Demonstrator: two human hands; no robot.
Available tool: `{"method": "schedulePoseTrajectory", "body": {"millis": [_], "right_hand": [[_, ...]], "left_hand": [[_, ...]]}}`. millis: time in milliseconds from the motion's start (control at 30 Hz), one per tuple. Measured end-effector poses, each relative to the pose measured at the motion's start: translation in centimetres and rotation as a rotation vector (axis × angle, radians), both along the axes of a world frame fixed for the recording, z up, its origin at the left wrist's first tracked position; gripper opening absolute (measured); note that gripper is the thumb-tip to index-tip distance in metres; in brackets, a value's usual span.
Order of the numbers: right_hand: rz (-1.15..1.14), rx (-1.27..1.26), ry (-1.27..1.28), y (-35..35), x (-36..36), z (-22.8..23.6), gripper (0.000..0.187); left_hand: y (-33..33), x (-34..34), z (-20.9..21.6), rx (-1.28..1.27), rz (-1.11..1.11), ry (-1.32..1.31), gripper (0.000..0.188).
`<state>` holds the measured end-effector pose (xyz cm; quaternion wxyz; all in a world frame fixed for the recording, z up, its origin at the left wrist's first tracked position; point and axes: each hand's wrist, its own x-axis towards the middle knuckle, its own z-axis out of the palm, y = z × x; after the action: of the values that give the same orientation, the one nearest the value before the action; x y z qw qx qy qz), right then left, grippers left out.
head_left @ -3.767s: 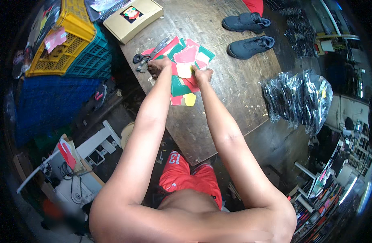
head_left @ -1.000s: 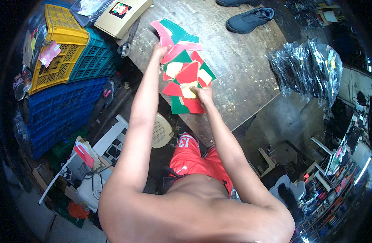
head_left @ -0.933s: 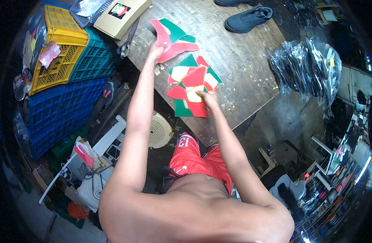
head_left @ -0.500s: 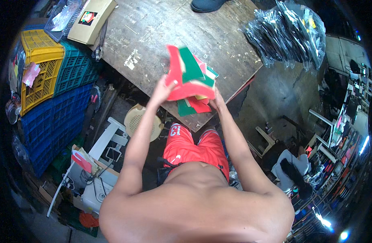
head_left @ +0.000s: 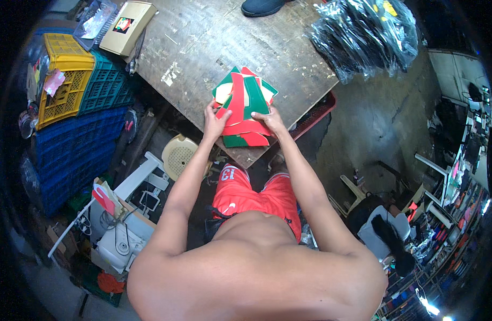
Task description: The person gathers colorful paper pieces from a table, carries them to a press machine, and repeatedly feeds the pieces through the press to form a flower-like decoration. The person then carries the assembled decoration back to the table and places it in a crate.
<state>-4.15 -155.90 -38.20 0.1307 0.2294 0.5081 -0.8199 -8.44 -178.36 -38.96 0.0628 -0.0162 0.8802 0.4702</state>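
A loose pile of flat cut pieces, red, green and cream, lies near the close corner of the wooden table (head_left: 192,51). On top, a long red piece (head_left: 237,96) runs away from me, beside a green piece (head_left: 253,96). Another red piece (head_left: 246,127) crosses the near side, over a green one (head_left: 234,141). My left hand (head_left: 216,120) grips the pile's left edge, thumb on top. At the right edge my right hand (head_left: 269,119) holds it, thumb on the green piece. Fingers under the pieces are partly hidden.
Clear plastic bags with dark contents (head_left: 364,40) fill the far right corner. A black shoe (head_left: 263,6) and a cardboard box (head_left: 127,27) sit at the table's far side. Stacked crates (head_left: 77,155) stand left; a cream stool (head_left: 180,156) and sewing machine (head_left: 116,246) are nearer.
The raised red piece has come down flat onto the pile. My left hand has moved to the pile's left edge, and my right hand has shifted left with its thumb on top.
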Motion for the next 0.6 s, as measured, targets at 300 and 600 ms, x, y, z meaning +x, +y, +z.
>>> {"method": "schedulePoseTrajectory", "body": {"millis": [300,600], "right_hand": [[0.051,-0.207,0.233,15.8,12.3,6.3,0.04],[-0.272,-0.336,0.253,42.3,30.3,11.1,0.058]], "left_hand": [[12.7,8.5,9.2,1.245,-0.059,-0.561,0.074],[42.3,20.7,15.4,0.922,-0.302,-0.534,0.048]]}}
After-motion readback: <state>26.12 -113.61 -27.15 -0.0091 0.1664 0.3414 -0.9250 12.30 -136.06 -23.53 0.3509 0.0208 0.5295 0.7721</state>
